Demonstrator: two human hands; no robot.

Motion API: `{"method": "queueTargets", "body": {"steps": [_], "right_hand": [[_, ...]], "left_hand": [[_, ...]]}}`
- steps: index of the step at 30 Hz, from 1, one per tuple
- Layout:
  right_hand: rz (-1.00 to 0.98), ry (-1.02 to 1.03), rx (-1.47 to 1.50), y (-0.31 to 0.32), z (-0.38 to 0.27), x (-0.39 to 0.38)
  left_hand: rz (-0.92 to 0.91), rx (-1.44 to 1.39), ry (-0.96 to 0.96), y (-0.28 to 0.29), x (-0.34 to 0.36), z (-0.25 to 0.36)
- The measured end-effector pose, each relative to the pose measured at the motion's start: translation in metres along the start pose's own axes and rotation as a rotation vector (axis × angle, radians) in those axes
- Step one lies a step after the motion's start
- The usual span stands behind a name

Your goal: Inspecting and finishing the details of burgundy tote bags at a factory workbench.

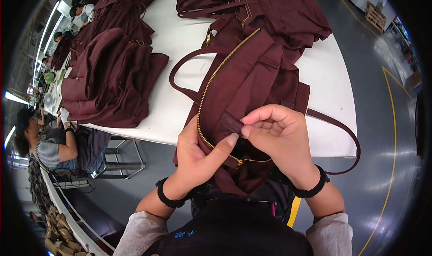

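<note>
A maroon fabric bag [240,87] lies tilted over the table's near edge toward me, its mouth unzipped. Its brass-toothed zipper [202,94] curves along the left of the opening, and a small gold slider [240,162] sits at the near end. My left hand [198,154] is closed round the bag's left side, thumb pressed on the inner cloth. Just beyond that thumb, my right hand [281,132] pinches the end of a small dark maroon tab [230,121] inside the opening. One bag handle [186,62] loops out leftward, another strap [344,130] to the right.
On the white table [330,69], a stack of maroon bags [114,83] stands at left and more bags [288,13] lie at the far side. A seated person [49,141] works at left near a metal stool [123,161]. Grey floor with yellow lines runs along the right.
</note>
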State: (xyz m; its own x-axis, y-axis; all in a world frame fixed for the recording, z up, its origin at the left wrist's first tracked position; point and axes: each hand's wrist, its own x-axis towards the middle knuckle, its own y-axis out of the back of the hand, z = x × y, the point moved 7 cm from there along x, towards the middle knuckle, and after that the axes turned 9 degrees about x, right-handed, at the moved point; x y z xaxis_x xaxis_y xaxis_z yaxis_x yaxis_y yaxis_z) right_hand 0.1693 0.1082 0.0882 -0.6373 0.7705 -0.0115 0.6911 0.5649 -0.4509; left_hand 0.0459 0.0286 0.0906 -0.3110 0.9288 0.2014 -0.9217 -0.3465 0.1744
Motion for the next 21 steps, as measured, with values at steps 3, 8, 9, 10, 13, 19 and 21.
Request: {"method": "queueTargets", "body": {"steps": [3,8,9,10,13,19,21], "right_hand": [[0.01,-0.026,0.004,0.002,0.003,0.001],[0.007,-0.032,0.019,0.002,0.003,0.002],[0.005,-0.039,0.028,0.003,0.005,0.002],[0.002,-0.047,0.037,0.003,0.006,0.002],[-0.009,-0.04,0.038,0.002,0.005,0.002],[-0.01,-0.092,0.09,0.002,0.009,0.001],[-0.014,-0.091,0.094,0.002,0.01,0.0]], "left_hand": [[-0.005,0.001,0.031,0.0,0.0,-0.001],[-0.016,-0.063,0.137,-0.001,-0.001,-0.006],[-0.03,-0.075,0.132,0.0,-0.002,-0.008],[-0.044,-0.087,0.128,-0.001,-0.002,-0.009],[-0.054,-0.131,0.115,-0.001,-0.002,-0.01],[-0.083,-0.137,0.117,-0.001,-0.004,-0.011],[-0.075,-0.159,0.113,-0.003,-0.003,-0.009]]}}
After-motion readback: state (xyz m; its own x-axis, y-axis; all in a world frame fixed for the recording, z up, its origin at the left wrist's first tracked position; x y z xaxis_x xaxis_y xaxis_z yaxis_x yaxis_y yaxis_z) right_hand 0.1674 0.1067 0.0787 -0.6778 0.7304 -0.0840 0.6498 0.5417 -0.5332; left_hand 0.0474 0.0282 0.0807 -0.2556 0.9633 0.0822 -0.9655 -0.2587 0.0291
